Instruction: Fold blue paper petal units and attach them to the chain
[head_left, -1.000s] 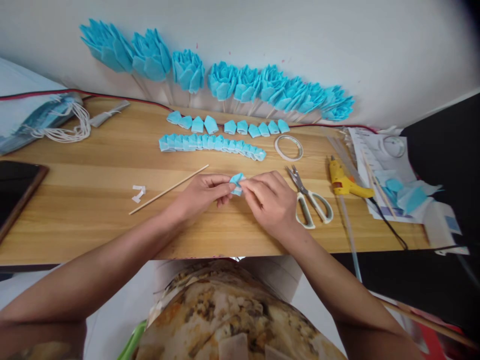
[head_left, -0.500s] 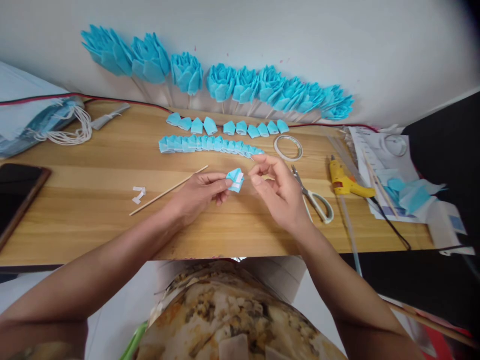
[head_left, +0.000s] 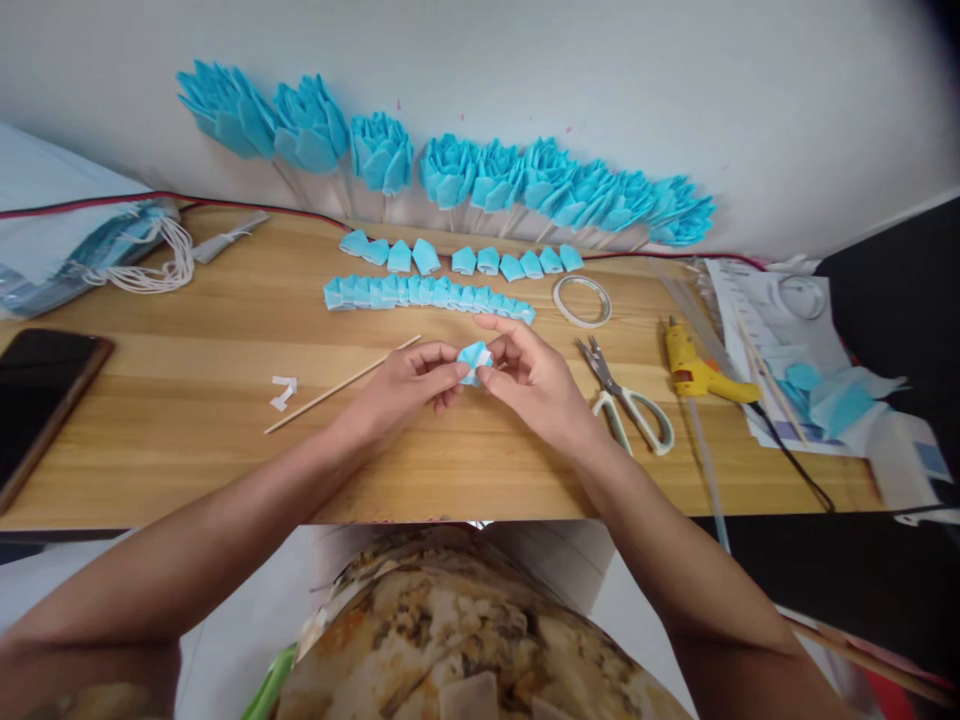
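A small folded blue paper petal (head_left: 475,358) is pinched between both my hands over the middle of the wooden table (head_left: 187,450). My left hand (head_left: 405,385) grips its left side with thumb and fingers closed. On the right, my right hand (head_left: 529,375) has its fingertips closed on the same piece. Just behind the hands lies a row of overlapping folded blue petals (head_left: 427,293), and behind that a second row of separate petals (head_left: 461,258). A thin wooden stick (head_left: 341,385) lies to the left of my left hand.
Finished blue paper flowers (head_left: 450,170) lean on the wall at the back. Scissors (head_left: 630,400), a tape roll (head_left: 583,300) and a yellow glue gun (head_left: 694,370) lie to the right, papers (head_left: 795,360) beyond. A phone (head_left: 37,390), a white scrap (head_left: 283,392) and masks (head_left: 112,255) lie left.
My right hand let go of the petal and lifted away half a second ago; now it has come back and pinches the petal again. The left hand kept its hold.
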